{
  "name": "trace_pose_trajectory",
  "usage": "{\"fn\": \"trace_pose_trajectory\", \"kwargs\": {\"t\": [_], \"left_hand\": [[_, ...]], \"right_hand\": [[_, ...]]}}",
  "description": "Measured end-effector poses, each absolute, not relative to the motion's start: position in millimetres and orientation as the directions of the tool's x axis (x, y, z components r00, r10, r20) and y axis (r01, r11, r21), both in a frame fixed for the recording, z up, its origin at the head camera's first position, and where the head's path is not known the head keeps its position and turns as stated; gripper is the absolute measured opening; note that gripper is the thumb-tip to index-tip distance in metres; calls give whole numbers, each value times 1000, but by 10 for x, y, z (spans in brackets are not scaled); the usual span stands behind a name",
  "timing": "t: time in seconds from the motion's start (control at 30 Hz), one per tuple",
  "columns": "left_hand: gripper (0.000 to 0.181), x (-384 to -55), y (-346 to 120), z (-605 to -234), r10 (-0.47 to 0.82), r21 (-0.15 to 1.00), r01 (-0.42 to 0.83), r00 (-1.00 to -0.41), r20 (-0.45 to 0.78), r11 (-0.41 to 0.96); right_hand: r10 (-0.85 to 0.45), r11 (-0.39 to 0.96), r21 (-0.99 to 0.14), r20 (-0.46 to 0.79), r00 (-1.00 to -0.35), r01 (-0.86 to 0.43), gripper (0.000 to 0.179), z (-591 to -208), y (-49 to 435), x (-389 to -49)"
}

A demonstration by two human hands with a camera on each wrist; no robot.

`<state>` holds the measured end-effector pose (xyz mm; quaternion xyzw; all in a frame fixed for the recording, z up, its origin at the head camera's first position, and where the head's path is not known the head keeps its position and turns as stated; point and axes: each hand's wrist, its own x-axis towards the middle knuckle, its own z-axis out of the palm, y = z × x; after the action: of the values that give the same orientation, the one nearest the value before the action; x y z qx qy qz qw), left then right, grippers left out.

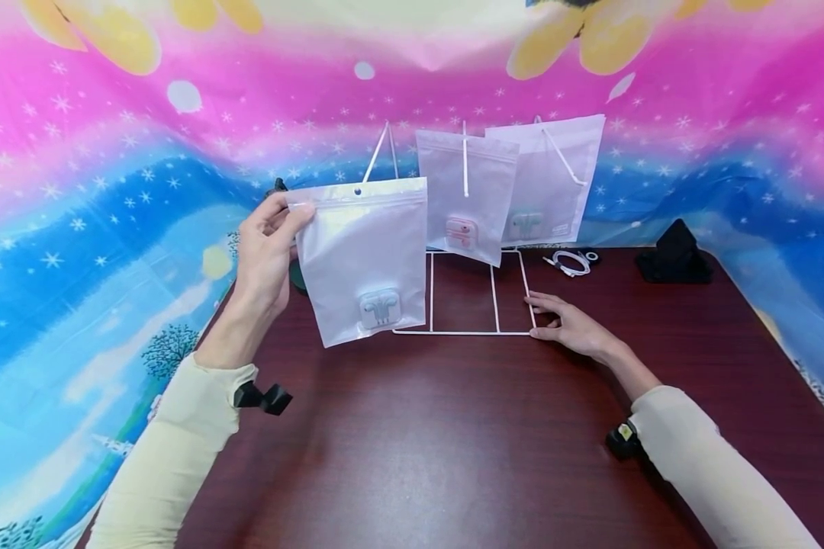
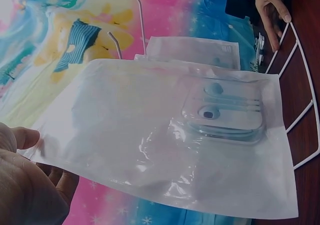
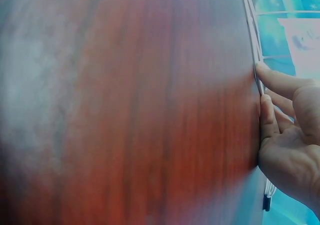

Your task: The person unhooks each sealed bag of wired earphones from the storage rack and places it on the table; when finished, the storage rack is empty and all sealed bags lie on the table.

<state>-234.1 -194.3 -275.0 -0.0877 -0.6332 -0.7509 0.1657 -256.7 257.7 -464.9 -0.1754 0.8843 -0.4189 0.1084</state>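
Observation:
My left hand (image 1: 264, 255) pinches the top left corner of a white zip bag (image 1: 360, 244) between thumb and fingers. A clear case of white earphones (image 1: 381, 308) shows low in the bag, which tilts slightly. Its punched hole lies close to the end of a white wire hook (image 1: 376, 152); whether the hook passes through it I cannot tell. On the table, my right hand (image 1: 573, 328) touches the right side and front corner of the white wire rack (image 1: 463, 332), fingers extended. Two more bags hang there, one with pink earphones (image 1: 461, 232), one with pale green earphones (image 1: 526, 224).
Behind the rack's right side lies a coiled white cable (image 1: 568, 264). A black stand (image 1: 676, 255) occupies the back right of the dark wooden table (image 1: 419, 435). A printed cloth (image 1: 302, 84) surrounds the back and sides.

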Motion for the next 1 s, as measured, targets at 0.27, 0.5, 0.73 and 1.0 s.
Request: {"fn": "trace_pose_trajectory", "kwargs": {"t": [0.27,0.5,0.73,1.0], "left_hand": [[16,-2192,-2080,-2766,-140,911,357,-932,334,-205],[17,-2072,-2256,-2863,-174,925,328,-939,297,-190],[20,-1970,-2390,-3070,-185,962,227,-963,197,-153],[13,-1979,-2539,-3242,-244,996,58,-969,39,-73]], "right_hand": [[-404,587,-778,-39,-914,-226,68,-4653,2577,-2572],[-404,581,-779,-23,-914,-237,67,-4659,2593,-2568],[-399,577,-779,-5,-917,-247,66,-4634,2583,-2561],[-402,579,-780,-19,-916,-238,66,-4648,2568,-2555]]}}
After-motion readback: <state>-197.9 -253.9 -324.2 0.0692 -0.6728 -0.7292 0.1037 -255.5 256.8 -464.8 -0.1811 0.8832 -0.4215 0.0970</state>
